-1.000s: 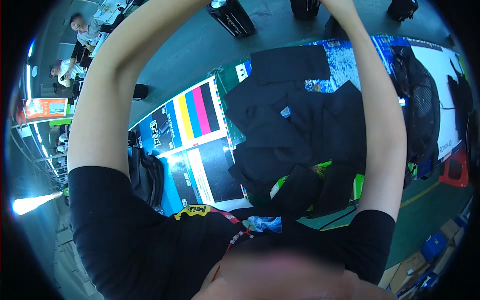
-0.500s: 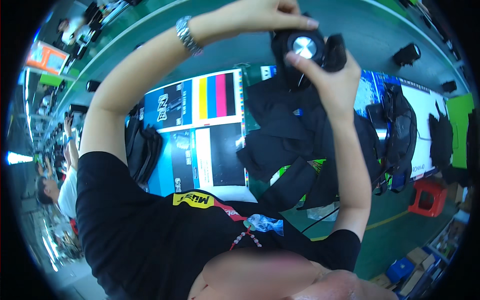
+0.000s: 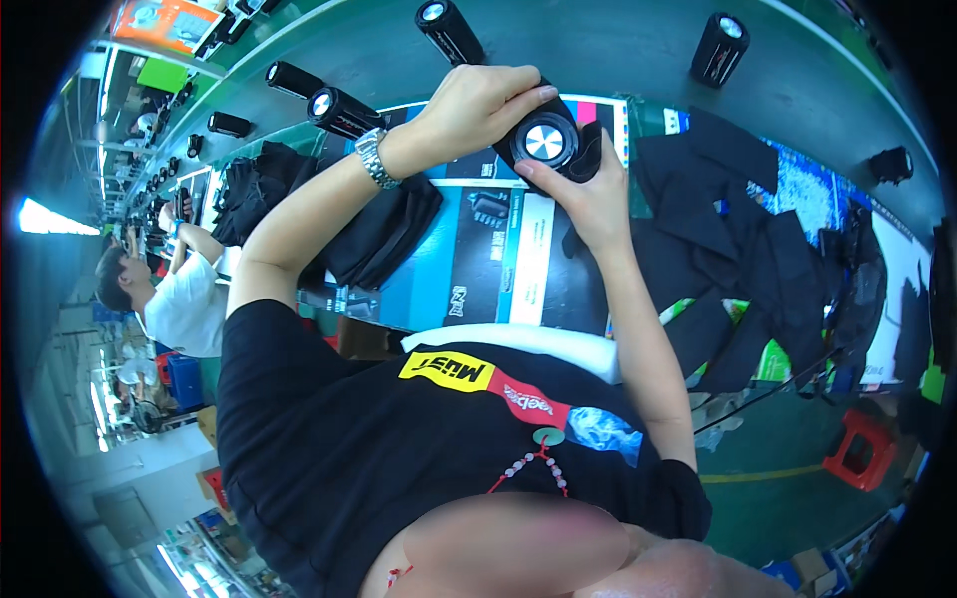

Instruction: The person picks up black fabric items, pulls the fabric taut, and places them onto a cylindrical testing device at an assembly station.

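Observation:
A black cylindrical speaker (image 3: 545,142) with a shiny silver disc on its end is held between both hands over the printed sheets. My left hand (image 3: 485,108), with a metal watch on its wrist, is closed on the speaker's far left side. My right hand (image 3: 595,204) grips it from the near right, its thumb at the rim of the end face. Against the right fingers is a black flap (image 3: 590,151), whether fabric or part of a cover I cannot tell. Below the right thumb hangs another dark bit.
Black speakers (image 3: 721,50) stand or lie along the green belt, several at the left. A pile of black fabric pieces (image 3: 713,239) lies at right, folded black pouches (image 3: 384,229) at left. A person in white (image 3: 184,304) works at far left. A red stool (image 3: 860,450) stands at lower right.
Both hands have brought the speaker left and nearer, from over the green belt to over the printed sheets. The view has shifted, and more speakers show on the belt.

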{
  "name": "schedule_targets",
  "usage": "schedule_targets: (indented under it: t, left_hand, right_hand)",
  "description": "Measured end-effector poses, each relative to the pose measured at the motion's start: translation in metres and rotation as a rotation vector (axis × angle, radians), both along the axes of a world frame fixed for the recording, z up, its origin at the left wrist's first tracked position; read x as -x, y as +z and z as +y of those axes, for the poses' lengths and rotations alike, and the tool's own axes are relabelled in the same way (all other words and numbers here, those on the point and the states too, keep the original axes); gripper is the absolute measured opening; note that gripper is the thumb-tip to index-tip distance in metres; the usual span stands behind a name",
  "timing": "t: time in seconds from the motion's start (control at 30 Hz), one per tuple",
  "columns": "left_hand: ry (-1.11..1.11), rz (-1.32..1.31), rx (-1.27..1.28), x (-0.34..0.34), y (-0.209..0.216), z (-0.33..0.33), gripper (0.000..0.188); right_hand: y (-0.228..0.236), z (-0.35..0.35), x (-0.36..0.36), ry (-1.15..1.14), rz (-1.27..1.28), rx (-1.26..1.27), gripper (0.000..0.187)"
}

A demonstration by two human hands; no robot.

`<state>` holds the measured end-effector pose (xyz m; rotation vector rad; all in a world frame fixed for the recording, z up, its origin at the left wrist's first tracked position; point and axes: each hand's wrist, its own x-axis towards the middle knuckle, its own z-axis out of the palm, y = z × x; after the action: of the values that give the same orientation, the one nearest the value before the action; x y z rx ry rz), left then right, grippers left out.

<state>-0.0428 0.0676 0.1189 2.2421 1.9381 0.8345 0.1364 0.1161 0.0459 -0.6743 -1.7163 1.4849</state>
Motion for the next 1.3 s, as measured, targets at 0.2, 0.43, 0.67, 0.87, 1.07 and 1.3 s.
schedule_targets:
  t: [0.2,0.43,0.67,0.87,1.07,1.3]
  left_hand:
    - [-0.284,0.242,-0.259,-0.029,0.009,-0.005,0.019]
    - [-0.132,0.134,-0.185,-0.024,0.011,-0.005,0.013]
    - [0.265,-0.836,-0.454,-0.013,-0.025,-0.048,0.028]
    - [0.25,-1.702,-0.334,-0.02,-0.075,-0.013,0.052]
    - [0.246,-1.571,-0.367,-0.052,-0.073,-0.006,0.064]
    - [0.17,-1.579,-0.214,-0.042,-0.117,0.011,0.066]
  right_hand:
    - [-0.01,0.005,0.007,-0.048,0.013,-0.106,0.06]
    - [-0.012,0.011,0.01,-0.082,-0.125,-0.144,0.074]
    - [0.005,0.025,-0.037,0.218,-0.098,-0.075,0.087]
    - [0.041,0.071,-0.009,-0.019,0.0,0.1,0.021]
    - [0.035,0.027,0.064,0.077,0.006,0.242,0.032]
    - [-0.034,0.038,0.052,0.049,0.238,0.47,0.028]
